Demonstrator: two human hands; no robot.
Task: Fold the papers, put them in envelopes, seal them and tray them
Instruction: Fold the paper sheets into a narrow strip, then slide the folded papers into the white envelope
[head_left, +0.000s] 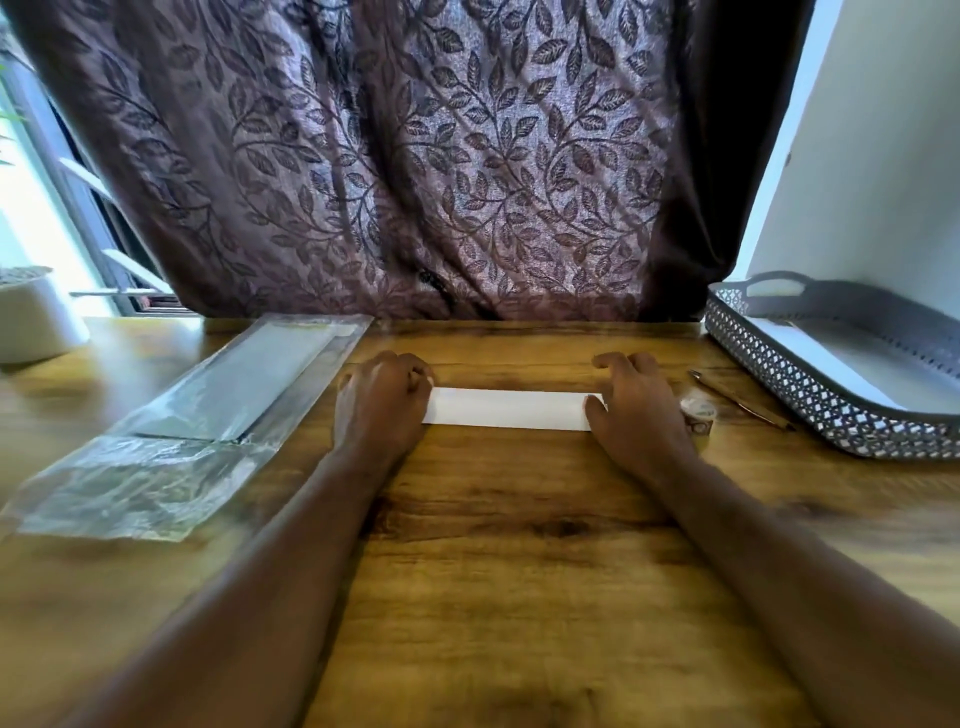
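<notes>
At the far left we see a white pot (34, 317) on the wooden table (519, 545). Just beside it lies a clear plastic packet (218, 395), set at a slant, with pale flat sheets inside. We cannot tell whether these are envelopes.

Next comes the left hand (382, 400). Its fingers are curled down over the left end of the folded paper (511, 409) and hide that end. The paper is a long, narrow white strip lying flat on the table, in the middle, between the two hands. The right hand (636, 402) grips its right end, with the thumb on the near corner and the fingers bent over the far edge. The two hands are well apart, one at each end of the strip.

Just beside the right hand stands a small tape roll (698, 413). A thin brown pen (743, 400) lies near it on the wood. At the far right sits the grey lattice tray (779, 379), with something flat and white (810, 358) inside. It is too blurred for us to name. Behind the table hangs a brown leaf-patterned curtain (415, 156).
</notes>
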